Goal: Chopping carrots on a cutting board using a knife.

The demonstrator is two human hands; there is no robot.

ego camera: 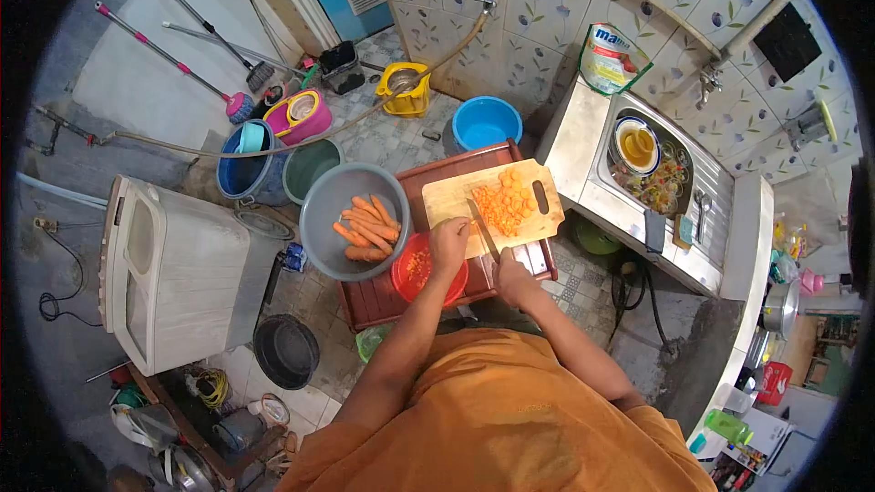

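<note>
My right hand (513, 281) grips the handle of a knife (484, 232), whose blade lies across a wooden cutting board (441, 198). Diced carrot (497, 210) and round carrot slices (517, 191) are heaped on the board, right of the blade. Curled above the board's left front edge, my left hand (450, 242) is close to the blade; whether its fingers pinch a piece of carrot cannot be told. Under my left forearm, a red plastic bowl (409, 283) holds small carrot bits. Whole carrots (369, 225) lie in a large grey basin (321, 246) to the left.
The board, bowl and basin rest on a low brown wooden table (424, 178). Behind it stands a blue basin (487, 124). A metal sink (714, 181) with dishes is at the right. A washing machine (184, 273) and black tub (286, 352) stand left. A hose (383, 106) hangs across the back.
</note>
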